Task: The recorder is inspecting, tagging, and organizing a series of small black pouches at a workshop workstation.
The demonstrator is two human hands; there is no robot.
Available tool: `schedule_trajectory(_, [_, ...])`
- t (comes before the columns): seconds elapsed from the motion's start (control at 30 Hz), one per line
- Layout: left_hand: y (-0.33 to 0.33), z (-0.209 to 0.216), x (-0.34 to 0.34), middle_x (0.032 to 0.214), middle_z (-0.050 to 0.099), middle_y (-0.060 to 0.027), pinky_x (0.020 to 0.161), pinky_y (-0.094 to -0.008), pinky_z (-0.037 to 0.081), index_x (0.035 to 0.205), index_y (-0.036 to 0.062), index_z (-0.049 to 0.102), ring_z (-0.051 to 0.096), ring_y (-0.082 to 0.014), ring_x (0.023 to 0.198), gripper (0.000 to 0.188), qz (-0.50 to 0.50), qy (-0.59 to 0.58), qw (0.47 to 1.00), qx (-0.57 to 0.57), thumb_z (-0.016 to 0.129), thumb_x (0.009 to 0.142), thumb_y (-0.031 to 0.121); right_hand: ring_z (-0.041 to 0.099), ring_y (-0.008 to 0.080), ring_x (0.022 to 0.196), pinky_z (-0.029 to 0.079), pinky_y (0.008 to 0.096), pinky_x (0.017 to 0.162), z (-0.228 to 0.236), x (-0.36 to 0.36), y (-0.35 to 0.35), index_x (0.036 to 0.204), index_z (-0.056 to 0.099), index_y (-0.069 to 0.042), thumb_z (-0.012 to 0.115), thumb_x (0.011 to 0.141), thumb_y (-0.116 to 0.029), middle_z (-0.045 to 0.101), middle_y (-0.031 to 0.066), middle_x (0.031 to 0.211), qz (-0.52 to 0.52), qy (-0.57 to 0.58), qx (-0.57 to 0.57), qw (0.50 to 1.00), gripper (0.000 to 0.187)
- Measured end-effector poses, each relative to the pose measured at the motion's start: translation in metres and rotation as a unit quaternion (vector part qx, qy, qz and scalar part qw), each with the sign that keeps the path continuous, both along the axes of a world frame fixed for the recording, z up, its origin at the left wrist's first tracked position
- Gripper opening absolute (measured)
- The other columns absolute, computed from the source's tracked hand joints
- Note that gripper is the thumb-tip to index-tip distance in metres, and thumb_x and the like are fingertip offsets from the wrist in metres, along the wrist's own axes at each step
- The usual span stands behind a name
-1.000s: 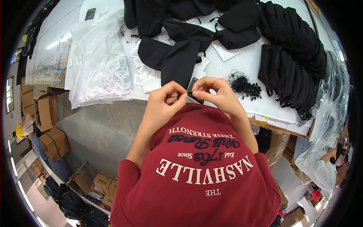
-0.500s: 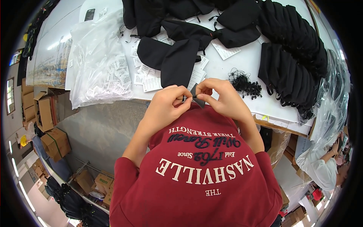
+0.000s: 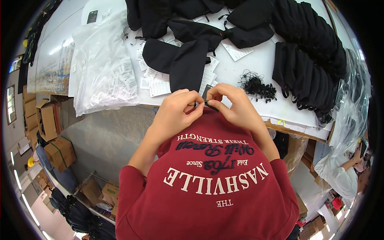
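At the table's near edge, my left hand [image 3: 178, 109] and my right hand [image 3: 232, 103] meet, each in a pinch. A small dark flat tag [image 3: 206, 92] stands up between them, held by my right fingertips. My left fingertips grip a thin black cord beside it; the fingers hide most of the cord. Just beyond my hands lies a folded black cap-shaped cloth item [image 3: 188, 66], resting partly on white printed tags [image 3: 161, 88]. To the right of my right hand is a tangled heap of black tag strings [image 3: 258, 87].
A clear plastic bag [image 3: 102, 68] with white tags lies at left. More black cloth items [image 3: 250, 36] cover the far side, and rows of them [image 3: 306, 76] line the right. A phone [image 3: 92, 17] lies far left. Cardboard boxes [image 3: 60, 153] stand below left; another person [image 3: 340, 174] is at right.
The dark tag has turned from tilting down near my shirt to standing more upright between my fingers. My hands stay in nearly the same place, and the view has shifted slightly.
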State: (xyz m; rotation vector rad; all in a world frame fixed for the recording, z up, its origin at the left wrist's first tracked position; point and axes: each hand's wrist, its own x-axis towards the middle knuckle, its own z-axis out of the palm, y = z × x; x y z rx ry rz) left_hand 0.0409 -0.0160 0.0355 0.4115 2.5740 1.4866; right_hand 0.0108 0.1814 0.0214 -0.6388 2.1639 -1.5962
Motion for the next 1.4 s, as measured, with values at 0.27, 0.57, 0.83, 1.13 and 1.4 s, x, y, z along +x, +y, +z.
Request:
schedule_trajectory(0.27, [0.010, 0.018, -0.003, 0.064, 0.053, -0.0038, 0.055, -0.0286, 0.039, 0.078, 0.0015, 0.063, 0.049, -0.0158, 0.061, 0.008, -0.068, -0.052, 0.990, 0.109, 0.069, 0.074, 0.002, 0.047, 0.0049, 0.064, 0.038, 0.0204, 0.058, -0.088, -0.046, 0.014, 0.099, 0.063, -0.003, 0.055, 0.094, -0.023, 0.054, -0.0025, 0.074, -0.002, -0.304, -0.055, 0.951, 0.022])
schedule_trajectory(0.57, [0.000, -0.005, -0.040, 0.131, 0.052, -0.0080, 0.098, -0.0383, 0.035, 0.110, 0.0080, 0.060, 0.047, -0.0287, 0.116, 0.033, -0.054, 0.175, 0.980, -0.078, 0.057, 0.079, -0.002, 0.048, 0.0066, 0.056, 0.039, 0.0241, 0.053, -0.042, -0.041, 0.011, 0.074, 0.052, -0.001, 0.057, 0.085, -0.013, 0.053, 0.0008, 0.062, -0.018, -0.120, 0.001, 0.993, 0.017])
schedule_trajectory(0.83, [-0.011, -0.018, -0.044, 0.109, 0.057, 0.0024, 0.084, -0.0349, 0.036, 0.096, 0.0150, 0.065, 0.051, -0.0188, 0.101, 0.027, -0.055, 0.392, 0.903, -0.166, 0.073, 0.071, 0.013, 0.044, 0.0110, 0.052, 0.036, 0.0257, 0.050, 0.036, -0.031, 0.015, 0.077, 0.053, 0.000, 0.060, 0.081, -0.010, 0.048, 0.0047, 0.057, -0.052, 0.038, 0.084, 0.994, 0.013])
schedule_trajectory(1.13, [-0.004, -0.028, -0.034, 0.103, 0.058, 0.0014, 0.084, -0.0351, 0.036, 0.092, 0.0142, 0.062, 0.052, -0.0196, 0.099, 0.029, -0.025, 0.402, 0.903, -0.150, 0.072, 0.066, 0.008, 0.046, 0.0119, 0.052, 0.038, 0.0268, 0.050, 0.039, -0.019, 0.017, 0.079, 0.053, -0.001, 0.063, 0.081, -0.009, 0.050, 0.0058, 0.062, -0.056, 0.098, 0.068, 0.991, 0.013])
schedule_trajectory(1.4, [-0.003, -0.027, -0.029, 0.093, 0.061, -0.0008, 0.083, -0.0343, 0.039, 0.092, 0.0112, 0.063, 0.055, -0.0196, 0.091, 0.030, -0.087, 0.346, 0.929, -0.100, 0.071, 0.064, 0.006, 0.047, 0.0116, 0.053, 0.038, 0.0263, 0.050, 0.038, -0.013, 0.018, 0.081, 0.054, -0.001, 0.063, 0.081, -0.010, 0.050, 0.0060, 0.063, -0.061, 0.080, 0.071, 0.992, 0.012])
